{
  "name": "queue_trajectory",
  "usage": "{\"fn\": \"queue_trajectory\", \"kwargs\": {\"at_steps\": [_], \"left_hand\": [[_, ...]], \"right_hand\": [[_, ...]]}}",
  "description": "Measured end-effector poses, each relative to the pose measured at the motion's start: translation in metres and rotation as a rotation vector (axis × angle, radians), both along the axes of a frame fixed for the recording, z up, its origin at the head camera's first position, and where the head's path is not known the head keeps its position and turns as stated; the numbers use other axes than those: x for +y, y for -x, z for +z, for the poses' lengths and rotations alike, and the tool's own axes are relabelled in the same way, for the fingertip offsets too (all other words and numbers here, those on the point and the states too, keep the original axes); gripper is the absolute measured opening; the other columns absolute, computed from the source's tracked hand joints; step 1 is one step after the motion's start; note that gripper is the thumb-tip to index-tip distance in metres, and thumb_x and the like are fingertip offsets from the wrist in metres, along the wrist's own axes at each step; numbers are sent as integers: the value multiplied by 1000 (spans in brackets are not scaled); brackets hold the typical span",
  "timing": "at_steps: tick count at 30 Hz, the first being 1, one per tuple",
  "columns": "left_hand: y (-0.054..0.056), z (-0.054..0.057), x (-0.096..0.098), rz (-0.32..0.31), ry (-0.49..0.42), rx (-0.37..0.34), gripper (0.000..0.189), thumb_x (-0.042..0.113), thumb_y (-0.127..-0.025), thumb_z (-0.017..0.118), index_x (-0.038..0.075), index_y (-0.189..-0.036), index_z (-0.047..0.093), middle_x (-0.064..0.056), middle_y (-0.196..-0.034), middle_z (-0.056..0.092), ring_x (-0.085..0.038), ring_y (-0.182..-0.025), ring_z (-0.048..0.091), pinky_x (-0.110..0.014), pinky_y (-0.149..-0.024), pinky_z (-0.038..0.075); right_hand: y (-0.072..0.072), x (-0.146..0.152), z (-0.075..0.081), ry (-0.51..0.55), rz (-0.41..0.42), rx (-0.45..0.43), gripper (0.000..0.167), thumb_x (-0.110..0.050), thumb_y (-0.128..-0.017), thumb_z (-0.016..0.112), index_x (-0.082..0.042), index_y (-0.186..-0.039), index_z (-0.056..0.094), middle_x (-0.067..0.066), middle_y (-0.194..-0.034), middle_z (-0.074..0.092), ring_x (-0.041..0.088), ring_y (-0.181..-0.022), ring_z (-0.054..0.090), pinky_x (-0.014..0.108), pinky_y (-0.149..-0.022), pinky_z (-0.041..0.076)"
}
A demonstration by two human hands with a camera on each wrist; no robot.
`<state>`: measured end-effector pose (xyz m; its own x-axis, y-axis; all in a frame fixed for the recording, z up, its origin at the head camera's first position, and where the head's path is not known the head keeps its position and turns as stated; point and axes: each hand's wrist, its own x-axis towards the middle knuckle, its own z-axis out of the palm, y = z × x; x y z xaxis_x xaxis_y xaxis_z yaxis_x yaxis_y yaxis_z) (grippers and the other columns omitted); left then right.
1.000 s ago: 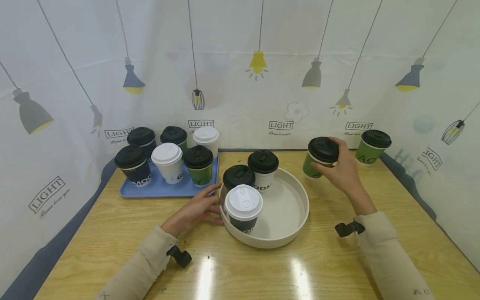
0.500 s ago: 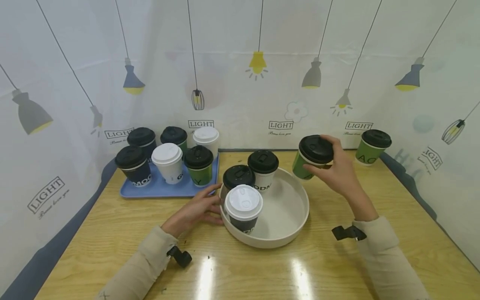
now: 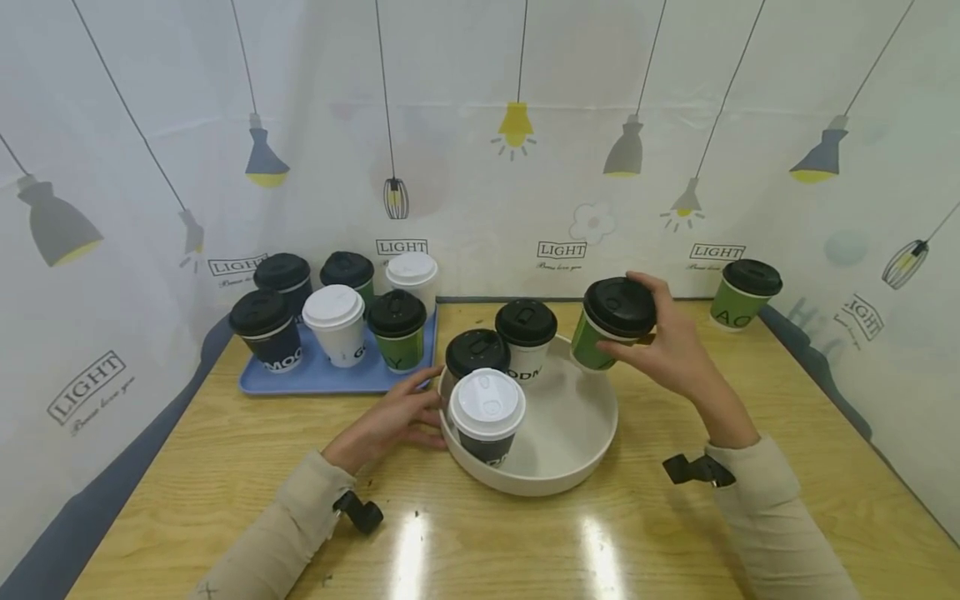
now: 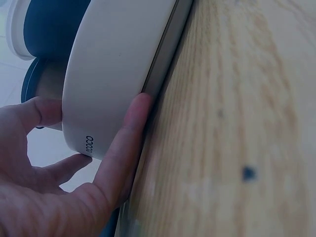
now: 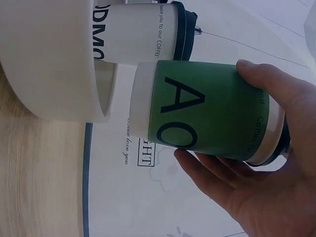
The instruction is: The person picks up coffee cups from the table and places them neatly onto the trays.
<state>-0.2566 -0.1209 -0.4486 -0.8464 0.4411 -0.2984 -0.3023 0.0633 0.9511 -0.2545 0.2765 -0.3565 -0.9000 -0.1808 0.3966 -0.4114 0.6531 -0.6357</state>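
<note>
My right hand (image 3: 670, 354) grips a green paper coffee cup (image 3: 592, 340) with a black lid, thumb and fingers on opposite sides. It hangs slightly tilted over the back right rim of a round cream tray (image 3: 573, 483). In the right wrist view the cup (image 5: 207, 111) shows large dark letters. My left hand (image 3: 390, 423) touches the tray's outer left wall, fingers spread, one low along the base in the left wrist view. Inside the tray stand a white-lidded dark cup (image 3: 487, 417), a black-lidded cup (image 3: 477, 352) mostly hidden behind it, and a black-lidded white cup (image 3: 527, 337).
On the left, a blue tray (image 3: 330, 383) holds several lidded cups in two rows. Another green cup (image 3: 742, 296) stands at the table's back right. A printed curtain (image 3: 480, 167) rises behind the wooden table (image 3: 510, 542).
My right hand has carried the green cup leftward from above the table to the round tray's back right rim. My left hand and the other cups have stayed in place.
</note>
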Motion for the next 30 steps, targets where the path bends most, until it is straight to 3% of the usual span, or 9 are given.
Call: {"fn": "queue_trajectory", "kwargs": {"at_steps": [8,11,15,21,30], "left_hand": [[-1,0,1,9,-14,-1,69,11,-102,46,12,-165,18,-20,-117,68,-22,-88,75,-47,-81,66],[-1,-1,1,9,-15,-2,70,10,-102,46,12,-165,18,-20,-117,68,-22,-88,75,-46,-81,66],[0,-2,1,7,-16,-3,69,11,-102,46,12,-166,18,-19,-116,68,-22,-88,75,-46,-81,66],[1,-2,1,10,-15,-3,70,11,-102,46,13,-166,19,-19,-115,68,-22,-87,75,-46,-80,66],[1,-2,0,1,-23,2,69,11,-103,45,12,-166,17,-20,-118,66,-22,-89,75,-47,-83,66]], "right_hand": [[-4,-4,1,-24,37,-69,110,-21,-80,91,-18,-163,19,24,-147,53,40,-120,63,27,-80,60],[-3,-6,1,-34,55,-99,112,-22,-81,90,-18,-165,17,24,-151,49,41,-127,60,42,-89,62],[-1,-6,-3,-47,82,-131,114,-21,-81,90,-19,-166,15,25,-155,46,44,-135,54,60,-104,54],[5,-9,-11,-57,113,-135,110,-19,-78,92,-15,-163,22,23,-153,49,44,-137,52,63,-114,44],[8,-14,-22,-90,159,-159,109,-14,-75,93,-6,-159,25,27,-149,51,47,-137,52,65,-116,41]]}}
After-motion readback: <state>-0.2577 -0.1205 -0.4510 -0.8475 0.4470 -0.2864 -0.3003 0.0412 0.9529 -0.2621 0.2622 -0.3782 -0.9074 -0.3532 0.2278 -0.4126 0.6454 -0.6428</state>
